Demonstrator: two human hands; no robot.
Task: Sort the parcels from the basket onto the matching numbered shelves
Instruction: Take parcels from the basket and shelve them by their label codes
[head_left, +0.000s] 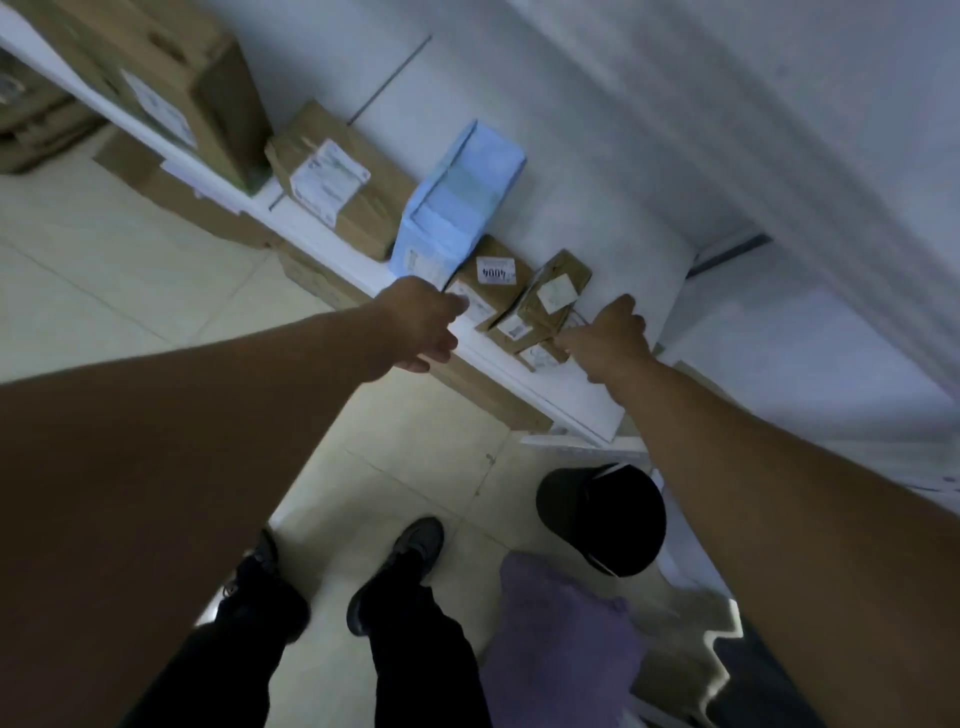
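View down onto a long white shelf board (322, 228) that runs from far left to near right, with pale floor tiles (104, 291) below it.

At far left on the shelf stands a large brown cardboard carton (171, 78). Right of it lies a brown paper-wrapped parcel with a white label (337, 187), then a light blue rectangular box (457, 197) lying on its side.

Just right of the blue box, and touching it, sits a small brown parcel with a label reading 4004 (493, 278). The left hand (421, 322) reaches to this parcel's near left corner. Its fingertips meet the parcel there and its thumb hangs apart below; whether the fingers grip cannot be told.

Next right, a small brown parcel with a square white label (550, 296) stands tilted, leaning against the 4004 parcel. Another flat brown parcel (540, 356) lies partly under its near end.

The right hand (608, 332) is seen from the back at the near right end of the tilted parcel. The thumb lies against the parcels and the fingers are hidden, so a grip cannot be confirmed.

Near, on the floor: two dark shoes (405, 566), a black round object (602, 519) and a soft purple bundle (561, 649).
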